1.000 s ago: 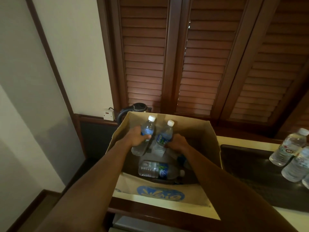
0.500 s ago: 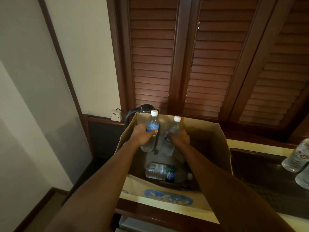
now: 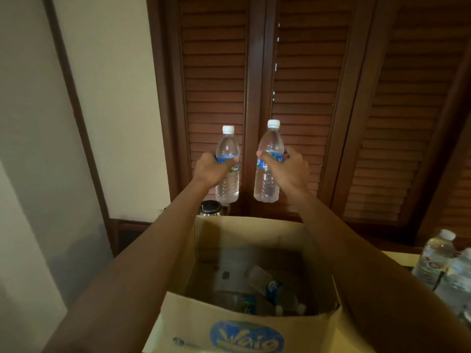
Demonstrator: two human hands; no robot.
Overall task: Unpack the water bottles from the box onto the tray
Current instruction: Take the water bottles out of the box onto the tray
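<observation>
My left hand grips a clear water bottle with a white cap and blue label, upright, high above the open cardboard box. Beside it my right hand grips a second bottle of the same kind, also upright. Both bottles hang well above the box's rim. Inside the box, bottles lie on their sides in shadow. At the right edge, bottles stand where the tray was seen; the tray itself is hardly visible.
A dark kettle stands behind the box's left corner. Brown louvred shutters fill the wall behind. A pale wall is to the left.
Both hands have lifted their bottles straight up out of the box, from inside its far end to well above the rim. The view has tilted and come closer to the box.
</observation>
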